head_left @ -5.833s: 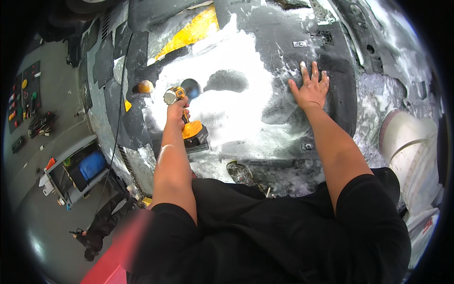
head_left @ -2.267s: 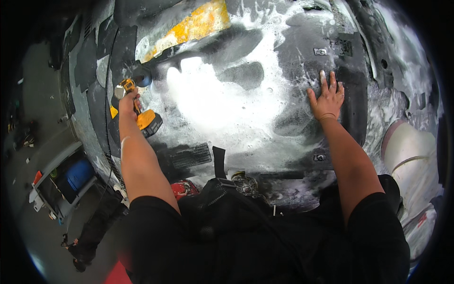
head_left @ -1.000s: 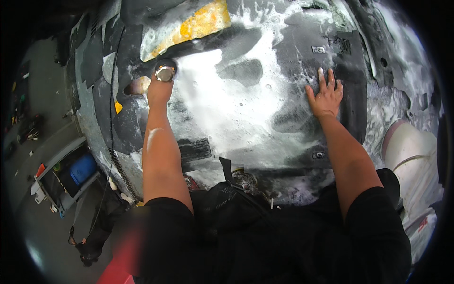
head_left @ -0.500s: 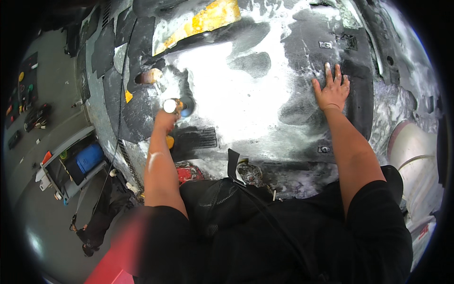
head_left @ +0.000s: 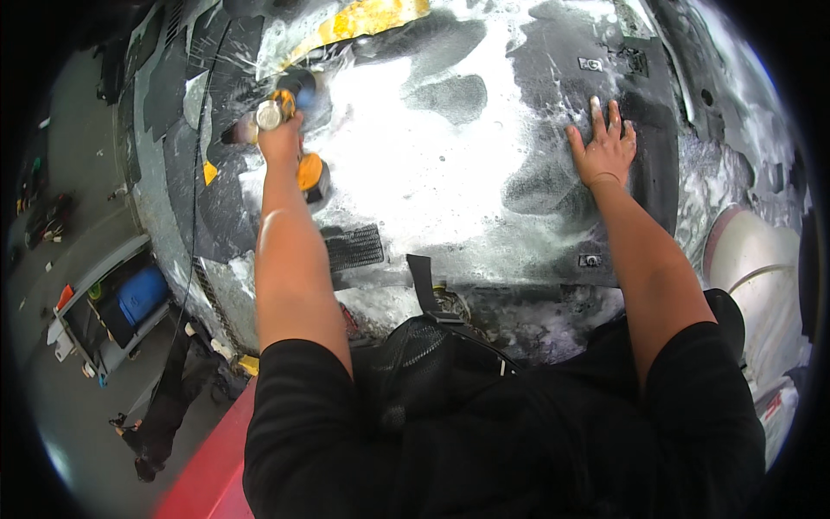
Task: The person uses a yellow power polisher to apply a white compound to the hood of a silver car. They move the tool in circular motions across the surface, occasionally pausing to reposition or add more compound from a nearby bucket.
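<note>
A yellow-and-black cordless drill [head_left: 284, 101] is gripped in my left hand [head_left: 281, 138], its orange-and-black battery end [head_left: 311, 173] below the wrist. At the drill's front is a dark round attachment [head_left: 300, 84], blurred by motion, against the foam-smeared panel. Droplets spray off to its upper left. White foam [head_left: 432, 156] covers the middle of the dark panel [head_left: 553, 130]. My right hand [head_left: 605, 156] lies flat on the panel's right part, fingers spread and holding nothing.
A black cable [head_left: 201, 130] runs down the left side. A yellow patch [head_left: 372, 19] shows at the far edge. Lower left, a grey cart [head_left: 112, 350] holds a blue container [head_left: 143, 292], with a person in dark clothes [head_left: 169, 406] beside it. A white curved part [head_left: 756, 268] stands at right.
My left hand has moved the drill away from me and a little left across the foam. Spray now shows near it. My right hand stays in place on the panel.
</note>
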The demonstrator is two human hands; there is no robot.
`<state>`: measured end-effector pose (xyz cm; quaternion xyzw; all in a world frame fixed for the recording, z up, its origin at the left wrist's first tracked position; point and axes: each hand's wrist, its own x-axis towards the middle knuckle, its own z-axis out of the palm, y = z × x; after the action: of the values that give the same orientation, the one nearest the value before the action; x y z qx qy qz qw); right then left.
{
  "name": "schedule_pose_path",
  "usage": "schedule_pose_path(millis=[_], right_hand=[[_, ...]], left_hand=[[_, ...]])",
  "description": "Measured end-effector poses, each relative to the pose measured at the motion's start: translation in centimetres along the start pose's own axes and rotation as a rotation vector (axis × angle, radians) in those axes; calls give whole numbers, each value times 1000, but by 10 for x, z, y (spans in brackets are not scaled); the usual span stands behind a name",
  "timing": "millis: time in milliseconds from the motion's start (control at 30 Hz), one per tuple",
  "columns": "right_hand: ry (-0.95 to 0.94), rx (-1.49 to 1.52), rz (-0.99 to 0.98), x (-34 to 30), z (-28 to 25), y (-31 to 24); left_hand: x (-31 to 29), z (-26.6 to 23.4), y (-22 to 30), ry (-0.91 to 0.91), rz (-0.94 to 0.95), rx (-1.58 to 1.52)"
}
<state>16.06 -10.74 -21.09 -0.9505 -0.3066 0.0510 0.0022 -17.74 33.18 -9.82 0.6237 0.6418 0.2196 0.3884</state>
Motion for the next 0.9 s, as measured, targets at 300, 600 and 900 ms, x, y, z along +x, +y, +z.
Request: schedule_pose_path(millis=[300, 600, 900], right_hand=[[43, -1, 20, 5, 4, 7], [0, 4, 45, -3, -8, -4], [-72, -16, 42, 0, -12, -4]], left_hand=[[-55, -40, -5, -249, -238, 424], [-133, -137, -43, -237, -500, 281], [-21, -32, -4, -218, -330, 76]])
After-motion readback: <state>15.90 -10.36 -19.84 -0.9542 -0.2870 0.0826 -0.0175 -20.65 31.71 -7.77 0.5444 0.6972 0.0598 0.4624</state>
